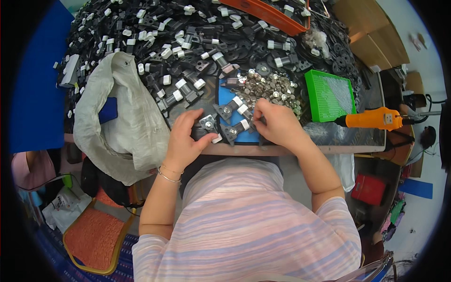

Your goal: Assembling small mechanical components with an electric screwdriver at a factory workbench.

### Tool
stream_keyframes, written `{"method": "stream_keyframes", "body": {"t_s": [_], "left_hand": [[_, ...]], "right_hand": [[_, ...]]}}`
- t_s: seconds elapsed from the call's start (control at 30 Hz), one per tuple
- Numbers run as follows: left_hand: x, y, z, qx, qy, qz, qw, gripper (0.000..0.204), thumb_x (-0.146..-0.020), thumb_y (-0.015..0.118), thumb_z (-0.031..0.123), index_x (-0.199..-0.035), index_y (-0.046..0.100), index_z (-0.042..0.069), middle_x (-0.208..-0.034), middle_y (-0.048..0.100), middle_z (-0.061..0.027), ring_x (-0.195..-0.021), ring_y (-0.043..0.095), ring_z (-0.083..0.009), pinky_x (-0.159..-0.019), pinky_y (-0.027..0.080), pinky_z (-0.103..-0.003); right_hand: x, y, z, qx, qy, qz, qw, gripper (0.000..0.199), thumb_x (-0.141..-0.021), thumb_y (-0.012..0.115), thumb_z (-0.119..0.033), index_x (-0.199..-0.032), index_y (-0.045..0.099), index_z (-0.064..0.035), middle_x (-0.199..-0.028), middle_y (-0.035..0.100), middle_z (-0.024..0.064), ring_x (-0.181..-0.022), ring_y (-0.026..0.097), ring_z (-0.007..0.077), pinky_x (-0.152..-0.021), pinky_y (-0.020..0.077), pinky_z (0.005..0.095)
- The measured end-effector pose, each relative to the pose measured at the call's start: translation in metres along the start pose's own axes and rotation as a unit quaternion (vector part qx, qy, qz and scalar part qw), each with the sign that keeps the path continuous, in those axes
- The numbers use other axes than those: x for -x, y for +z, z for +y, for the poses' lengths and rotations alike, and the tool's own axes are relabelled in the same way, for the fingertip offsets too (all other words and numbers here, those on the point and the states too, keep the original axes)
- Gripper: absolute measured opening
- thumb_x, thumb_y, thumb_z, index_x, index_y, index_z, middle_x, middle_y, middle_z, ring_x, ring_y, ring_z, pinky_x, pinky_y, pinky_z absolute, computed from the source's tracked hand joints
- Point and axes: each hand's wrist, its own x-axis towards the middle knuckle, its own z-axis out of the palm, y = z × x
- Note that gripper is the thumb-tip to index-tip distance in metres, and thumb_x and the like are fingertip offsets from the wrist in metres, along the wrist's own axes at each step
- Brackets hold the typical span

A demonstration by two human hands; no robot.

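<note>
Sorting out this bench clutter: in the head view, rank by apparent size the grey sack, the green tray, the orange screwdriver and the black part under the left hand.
1. grey sack
2. green tray
3. orange screwdriver
4. black part under the left hand

Assembly workshop: heaped black parts (pixel 188 42)

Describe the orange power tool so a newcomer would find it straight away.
Start at the green tray on the table's right side. Just below its lower right corner lies the orange electric screwdriver, on its side, dark tip pointing toward the right hand. Nothing else on the table has its bright orange, elongated body.
</note>
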Motion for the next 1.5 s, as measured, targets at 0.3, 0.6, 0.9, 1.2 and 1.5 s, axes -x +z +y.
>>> {"method": "stream_keyframes", "body": {"t_s": [0.3, 0.6, 0.9, 1.2, 1.5], "left_hand": [[-0.039, -0.014, -0.015, -0.174, 0.035, 0.025, 0.984, 0.038, -0.068, 0.071, 0.005, -0.104, 0.062, 0.006, -0.103, 0.058, -0.0103, -0.096, 0.054, -0.0299, -0.083, 0.042, -0.041], [-0.054, -0.012, -0.023, -0.380, 0.145, -0.077, 0.910, 0.019, -0.074, 0.056, 0.012, -0.091, 0.061, 0.008, -0.092, 0.057, -0.0038, -0.087, 0.054, -0.0225, -0.075, 0.045, -0.034], [-0.054, -0.017, -0.023, -0.290, 0.125, 0.008, 0.949, 0.017, -0.070, 0.062, 0.011, -0.087, 0.060, 0.007, -0.086, 0.055, -0.0052, -0.085, 0.055, -0.0247, -0.070, 0.048, -0.035], [-0.058, -0.032, -0.020, -0.116, 0.024, 0.060, 0.991, 0.020, -0.078, 0.066, 0.011, -0.097, 0.060, 0.004, -0.093, 0.062, -0.0109, -0.077, 0.062, -0.0249, -0.066, 0.051, -0.033], [-0.047, 0.000, -0.007, 0.659, -0.332, -0.007, 0.674, 0.018, -0.096, 0.052, 0.019, -0.108, 0.055, 0.005, -0.102, 0.062, -0.0089, -0.090, 0.064, -0.0219, -0.078, 0.056, -0.040]], "right_hand": [[-0.012, -0.014, 0.004, -0.151, 0.076, -0.119, 0.978, 0.024, -0.070, 0.064, -0.004, -0.087, 0.048, -0.0034, -0.074, 0.062, 0.0098, -0.068, 0.061, 0.0249, -0.061, 0.0475, 0.0347], [-0.036, -0.014, 0.018, -0.314, 0.042, -0.091, 0.944, 0.019, -0.082, 0.059, -0.002, -0.088, 0.042, -0.0044, -0.077, 0.057, 0.0021, -0.067, 0.050, 0.0093, -0.062, 0.0428, 0.0254], [-0.082, -0.003, 0.013, -0.283, 0.051, -0.110, 0.952, 0.023, -0.081, 0.056, 0.005, -0.086, 0.037, -0.0069, -0.079, 0.054, 0.0007, -0.071, 0.050, 0.0074, -0.062, 0.0423, 0.0224], [-0.087, -0.006, 0.015, -0.429, 0.055, -0.101, 0.896, 0.030, -0.076, 0.059, 0.009, -0.083, 0.037, -0.0085, -0.081, 0.055, 0.0025, -0.076, 0.052, 0.0087, -0.070, 0.0444, 0.0224], [-0.087, -0.001, -0.028, -0.499, 0.005, -0.146, 0.854, 0.036, -0.072, 0.065, 0.009, -0.083, 0.037, -0.0097, -0.080, 0.060, 0.0047, -0.070, 0.054, 0.0073, -0.062, 0.0438, 0.0203]]}}
